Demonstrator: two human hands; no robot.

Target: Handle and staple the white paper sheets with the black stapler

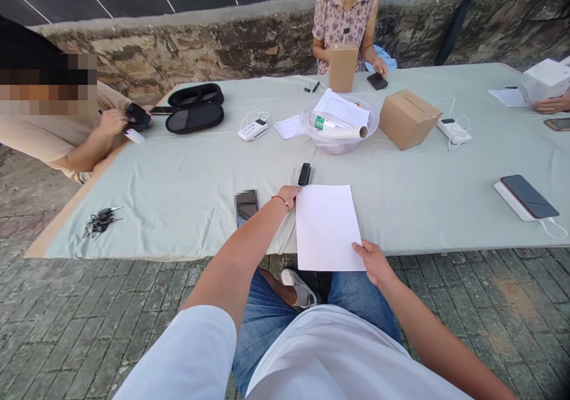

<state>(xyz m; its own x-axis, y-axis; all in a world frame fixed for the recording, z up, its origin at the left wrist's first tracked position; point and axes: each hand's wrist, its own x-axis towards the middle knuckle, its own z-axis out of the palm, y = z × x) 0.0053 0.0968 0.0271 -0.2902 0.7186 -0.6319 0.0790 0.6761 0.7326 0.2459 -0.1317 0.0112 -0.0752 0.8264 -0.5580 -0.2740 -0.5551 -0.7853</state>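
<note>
A blank white sheet of paper (327, 228) lies partly on the table and juts past its front edge over my lap. My left hand (290, 196), with a red string bracelet at the wrist, is closed at the sheet's far left corner. Near the right edge, low down, my right hand (373, 261) pinches the paper with the thumb on top. Just beyond the left hand rests a small black oblong device (304, 174). A dark, partly blurred phone-like object (246, 206) sits left of my left forearm, which hides part of it.
A clear plastic basin (341, 145) holds papers, a bottle and a cardboard tube. Around it are cardboard boxes (407, 121), white cabled devices (255, 129) and an open black case (196, 115). Keys (101, 222) lie left, a phone (529, 196) right. Several people sit around the table.
</note>
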